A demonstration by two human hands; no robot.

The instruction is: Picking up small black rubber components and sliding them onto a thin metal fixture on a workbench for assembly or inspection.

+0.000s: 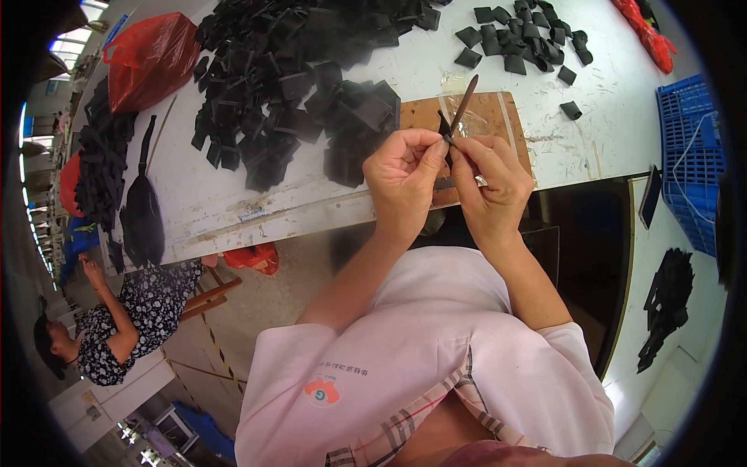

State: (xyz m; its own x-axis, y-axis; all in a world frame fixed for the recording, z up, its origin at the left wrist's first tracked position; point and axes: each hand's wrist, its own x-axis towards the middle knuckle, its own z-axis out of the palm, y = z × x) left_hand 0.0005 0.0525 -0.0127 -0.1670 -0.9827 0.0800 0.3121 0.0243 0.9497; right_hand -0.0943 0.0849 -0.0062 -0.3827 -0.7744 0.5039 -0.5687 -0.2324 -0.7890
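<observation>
Above the table's front edge, my left hand (405, 175) and my right hand (494, 183) meet with their fingertips pinched together. Between them is a small black piece (443, 124) that looks like folded fabric or strap; the fingers hide most of it. A thin dark brown stick (465, 101) rises from the pinch, slanting away and to the right, and it seems to sit in my right fingers. Something small and shiny (480, 180) shows beneath my right hand, too little to name. Under both hands lies a brown board (510, 128) with clear tape across it.
Many flat black pieces (264, 93) are heaped at the left, and small black loops (529, 35) lie at the far right. A red plastic bag (152, 62) is at the far left. To the right stands a blue crate (689, 156). Another person (132, 327) sits at the left.
</observation>
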